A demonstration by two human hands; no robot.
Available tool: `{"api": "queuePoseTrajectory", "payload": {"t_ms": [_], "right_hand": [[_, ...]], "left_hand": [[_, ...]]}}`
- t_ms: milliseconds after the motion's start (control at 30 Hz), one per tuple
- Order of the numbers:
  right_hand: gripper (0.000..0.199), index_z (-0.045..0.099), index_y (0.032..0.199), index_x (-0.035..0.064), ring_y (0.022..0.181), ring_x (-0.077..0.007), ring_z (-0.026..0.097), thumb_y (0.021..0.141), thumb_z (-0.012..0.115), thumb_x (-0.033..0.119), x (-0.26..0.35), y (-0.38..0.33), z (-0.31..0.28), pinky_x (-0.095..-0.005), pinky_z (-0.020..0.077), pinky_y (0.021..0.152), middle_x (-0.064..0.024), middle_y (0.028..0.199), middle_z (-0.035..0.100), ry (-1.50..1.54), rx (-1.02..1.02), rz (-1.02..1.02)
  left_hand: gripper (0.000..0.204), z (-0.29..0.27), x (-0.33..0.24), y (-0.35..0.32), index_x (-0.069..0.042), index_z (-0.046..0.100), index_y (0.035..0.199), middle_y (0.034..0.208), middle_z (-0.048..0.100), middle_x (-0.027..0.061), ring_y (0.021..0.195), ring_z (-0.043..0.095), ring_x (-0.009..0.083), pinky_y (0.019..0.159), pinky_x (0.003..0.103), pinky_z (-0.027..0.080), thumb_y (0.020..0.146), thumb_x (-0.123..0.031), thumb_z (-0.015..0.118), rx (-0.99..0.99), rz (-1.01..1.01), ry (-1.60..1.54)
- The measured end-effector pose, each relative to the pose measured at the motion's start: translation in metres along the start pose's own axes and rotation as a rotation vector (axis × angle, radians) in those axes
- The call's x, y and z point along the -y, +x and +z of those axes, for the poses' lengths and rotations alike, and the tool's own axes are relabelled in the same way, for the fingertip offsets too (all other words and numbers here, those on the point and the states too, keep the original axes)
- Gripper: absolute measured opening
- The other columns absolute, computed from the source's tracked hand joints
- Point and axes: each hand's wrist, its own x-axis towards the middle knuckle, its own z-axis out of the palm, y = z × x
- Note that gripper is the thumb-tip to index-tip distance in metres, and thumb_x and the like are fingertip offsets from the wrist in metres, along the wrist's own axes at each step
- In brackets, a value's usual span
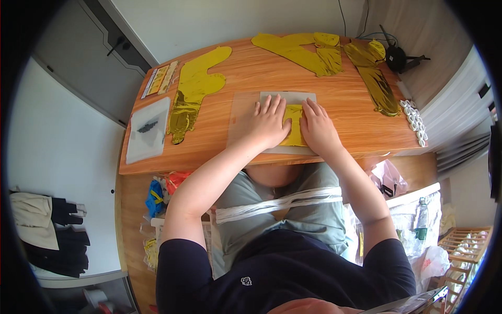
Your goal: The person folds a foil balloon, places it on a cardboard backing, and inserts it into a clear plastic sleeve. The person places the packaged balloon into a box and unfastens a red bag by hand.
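Observation:
A folded piece of shiny gold foil [296, 128] lies on a grey board [289, 97] near the table's front edge. My left hand [270, 124] lies flat with its fingers stretched away from me, its thumb side on the foil's left edge. Across from it, my right hand [319, 126] rests flat along the foil's right edge, fingers extended. Neither hand grips anything. Under the board's left side shows a clear plastic sheet [239, 112]. Several flat gold foil balloons lie about, including one at the left [191, 86] and one at the back [293, 49].
Another gold foil balloon [377, 81] lies at the right, by a black router [398, 58] and a cluster of white rings [414, 124]. A stack of clear plastic bags [141, 144] and printed strips [159, 79] occupy the left end. White cords [280, 204] cross my lap.

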Motion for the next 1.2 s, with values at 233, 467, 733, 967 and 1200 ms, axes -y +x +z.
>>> {"api": "queuePoseTrajectory", "payload": {"t_ms": [233, 467, 733, 967, 1200], "right_hand": [[0.051, 0.051, 0.146, -0.0033, 0.146, -0.0392, 0.044, 0.104, 0.052, 0.027, -0.005, -0.011, -0.002, -0.051, 0.0367, 0.12, -0.0242, 0.154, 0.05, -0.184, 0.094, -0.026], [0.049, 0.052, 0.145, -0.004, 0.142, -0.0405, 0.049, 0.105, 0.049, 0.024, 0.013, -0.006, 0.013, -0.0508, 0.0375, 0.12, -0.0257, 0.151, 0.053, -0.177, 0.072, -0.04], [0.052, 0.049, 0.149, -0.003, 0.146, -0.0394, 0.045, 0.105, 0.049, 0.026, 0.022, -0.005, 0.016, -0.052, 0.0349, 0.121, -0.0249, 0.155, 0.048, -0.118, 0.107, -0.033], [0.082, 0.043, 0.155, 0.0, 0.156, -0.0348, 0.028, 0.097, 0.063, 0.055, 0.009, -0.009, -0.043, -0.0551, 0.0189, 0.127, -0.0198, 0.166, 0.035, -0.096, 0.442, -0.082], [0.106, 0.042, 0.155, 0.0003, 0.156, -0.0329, 0.03, 0.08, 0.075, 0.068, 0.001, -0.02, -0.05, -0.0564, 0.0133, 0.129, -0.0205, 0.164, 0.038, -0.102, 0.475, -0.191]], "left_hand": [[0.071, -0.003, 0.001, 0.002, -0.002, 0.029, 0.162, 0.172, 0.022, 0.0171, 0.159, 0.018, 0.0369, 0.128, 0.057, 0.015, 0.107, -0.045, 0.039, 0.047, -0.016, -0.019], [0.069, -0.002, 0.002, 0.001, -0.004, 0.031, 0.162, 0.17, 0.027, 0.0165, 0.158, 0.021, 0.037, 0.128, 0.055, 0.018, 0.106, -0.045, 0.04, 0.007, 0.0, -0.057], [0.066, -0.003, 0.001, -0.007, -0.004, 0.032, 0.161, 0.169, 0.03, 0.0168, 0.158, 0.024, 0.0362, 0.128, 0.054, 0.019, 0.107, -0.042, 0.037, 0.016, 0.005, 0.042], [0.066, -0.009, -0.001, -0.011, -0.004, 0.032, 0.161, 0.169, 0.03, 0.0169, 0.158, 0.024, 0.0365, 0.128, 0.054, 0.02, 0.107, -0.041, 0.039, 0.033, 0.05, 0.024], [0.066, -0.011, -0.003, -0.018, -0.003, 0.032, 0.161, 0.169, 0.03, 0.0162, 0.157, 0.024, 0.0362, 0.128, 0.054, 0.02, 0.107, -0.042, 0.04, 0.046, 0.119, -0.021]]}}
